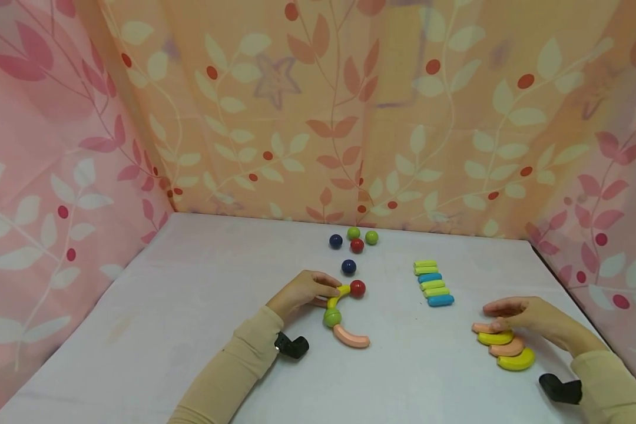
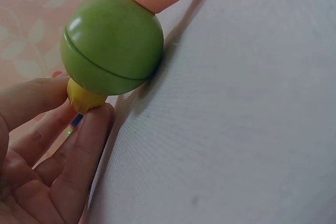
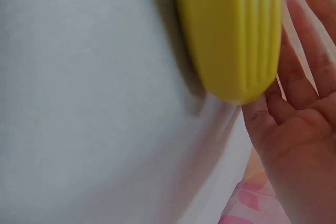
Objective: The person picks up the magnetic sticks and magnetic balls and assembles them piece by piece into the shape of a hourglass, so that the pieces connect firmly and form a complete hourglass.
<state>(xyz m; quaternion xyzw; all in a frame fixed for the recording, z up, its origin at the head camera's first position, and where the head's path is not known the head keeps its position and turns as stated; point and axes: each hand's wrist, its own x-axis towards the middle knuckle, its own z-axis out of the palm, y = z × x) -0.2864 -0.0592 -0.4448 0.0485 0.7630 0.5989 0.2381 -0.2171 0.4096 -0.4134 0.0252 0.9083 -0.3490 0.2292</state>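
In the head view, the left hand point(image 1: 308, 287) is pinching the yellow curved piece point(image 1: 337, 296), which is lying near the middle of the white table point(image 1: 403, 371) as part of a chain: the red ball point(image 1: 357, 288) is sitting at its far right end, the green ball point(image 1: 332, 318) is meeting its near end, and the pink curved piece point(image 1: 351, 338) is reaching from there toward the near right. Four parts thus appear to be joined, the work looking only partly done, with the chain's two ends standing apart. Much is lying loose: a navy ball point(image 1: 348, 267) just beyond the red one, a cluster of four balls point(image 1: 357, 245) farther off, six short sticks point(image 1: 432, 284) to the right, and a row of four curved pieces point(image 1: 507, 348) at the near right, with the right hand point(image 1: 542, 318) hovering about its far end. In the left wrist view, thumb and finger are gripping the yellow piece just beside the green ball, and pink is touching the ball's other side. In the right wrist view, one yellow piece of the row is showing large, the right fingers extending loosely beside it; whether they are touching it, I cannot tell.
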